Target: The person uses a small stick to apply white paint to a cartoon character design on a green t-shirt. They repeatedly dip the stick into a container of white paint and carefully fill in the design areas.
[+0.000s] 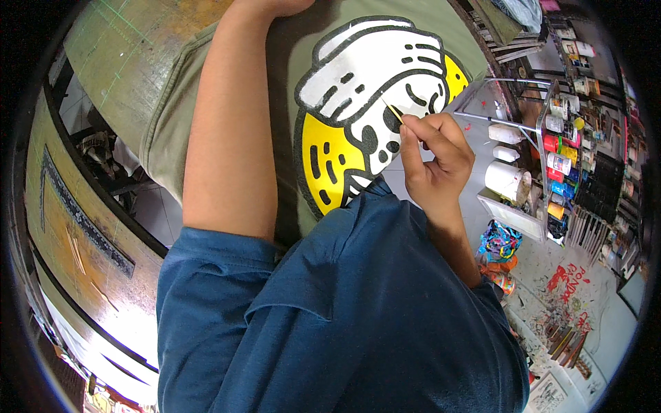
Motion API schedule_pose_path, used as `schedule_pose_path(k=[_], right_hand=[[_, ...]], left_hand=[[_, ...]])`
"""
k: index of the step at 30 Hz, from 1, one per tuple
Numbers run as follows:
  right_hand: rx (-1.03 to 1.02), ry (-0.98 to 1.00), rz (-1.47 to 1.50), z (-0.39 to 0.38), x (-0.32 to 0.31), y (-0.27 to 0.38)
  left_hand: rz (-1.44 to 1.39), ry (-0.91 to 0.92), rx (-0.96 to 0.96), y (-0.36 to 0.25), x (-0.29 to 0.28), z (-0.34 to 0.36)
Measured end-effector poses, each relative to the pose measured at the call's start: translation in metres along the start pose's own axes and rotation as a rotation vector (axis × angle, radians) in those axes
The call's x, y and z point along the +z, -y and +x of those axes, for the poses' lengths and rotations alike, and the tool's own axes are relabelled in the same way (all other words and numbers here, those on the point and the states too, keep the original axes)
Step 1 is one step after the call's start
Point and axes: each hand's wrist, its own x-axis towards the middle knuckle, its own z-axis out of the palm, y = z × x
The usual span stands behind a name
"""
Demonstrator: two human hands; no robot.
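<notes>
Right hand: My bare right hand (441,155) is closed in a pinch, thumb and forefinger gripping a thin, pale yellow stick (394,111); the other fingers are curled in.
Stick: It slants up and left from my fingertips, its point over the white part of the printed design. I cannot tell whether it touches the cloth.
Left hand: My left forearm reaches up across the cloth, and only part of my left hand (284,5) shows at the upper rim of the view. I cannot tell whether it is open or closed, or what it touches.
Garment: An olive-green fabric garment (169,131) lies over the right part of a worn wooden tabletop (117,55) marked with green lines, and sags past the tabletop's near edge.
Design: A bold cartoon print (375,62) in white, yellow and black covers the garment, between my left forearm and right hand.
My clothing: A dark blue cloth shirt (344,310) fills the lower middle.
Left side: A second brown wooden tabletop (103,258) carries a long, dark, ruler-like strip (89,217) along its length, with thin wooden sticks (76,251) beside it.
Right side: A white round bucket (504,180) stands near white plastic bottles (506,133) and a metal tube frame (506,124).
</notes>
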Motion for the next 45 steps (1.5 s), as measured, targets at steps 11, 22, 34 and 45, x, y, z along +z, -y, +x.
schedule_pose_path(k=[11,22,34,45], right_hand=[[0.006,-0.012,0.012,-0.004,0.004,-0.003],[-0.085,0.038,-0.050,-0.002,0.002,-0.005],[-0.230,0.267,-0.281,0.011,-0.011,0.003],[-0.165,0.292,-0.156,0.012,-0.014,-0.006]], left_hand=[[-0.001,0.009,-0.003,0.001,0.000,0.001],[0.052,-0.016,-0.015,-0.013,-0.004,-0.009],[0.009,0.017,-0.025,-0.012,-0.005,-0.008],[0.057,-0.004,-0.030,-0.018,-0.006,-0.012]])
